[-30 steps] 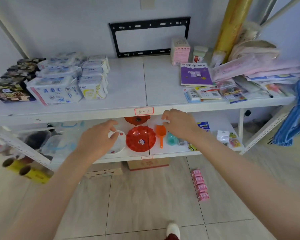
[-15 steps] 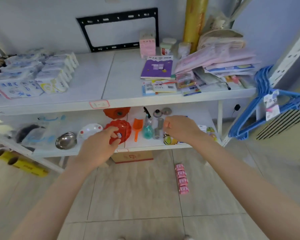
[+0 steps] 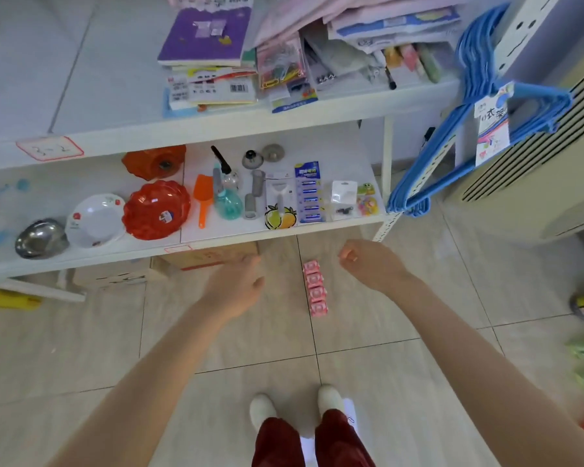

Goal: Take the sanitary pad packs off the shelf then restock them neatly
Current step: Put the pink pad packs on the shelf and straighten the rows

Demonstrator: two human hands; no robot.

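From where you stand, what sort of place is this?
Probably a small shop or its stockroom: white shelves carrying a handwritten number label, carded batteries still in retail packaging, and a tagged bundle of blue hangers hung at the shelf's end.

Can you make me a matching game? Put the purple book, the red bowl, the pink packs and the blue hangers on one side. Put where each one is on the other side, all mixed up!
Things
1. purple book
2. red bowl
3. pink packs
4. blue hangers

Places
A. on the floor
B. hanging by the end post
C. on the upper shelf
D. on the lower shelf

Pairs: 1-C, 2-D, 3-A, 4-B
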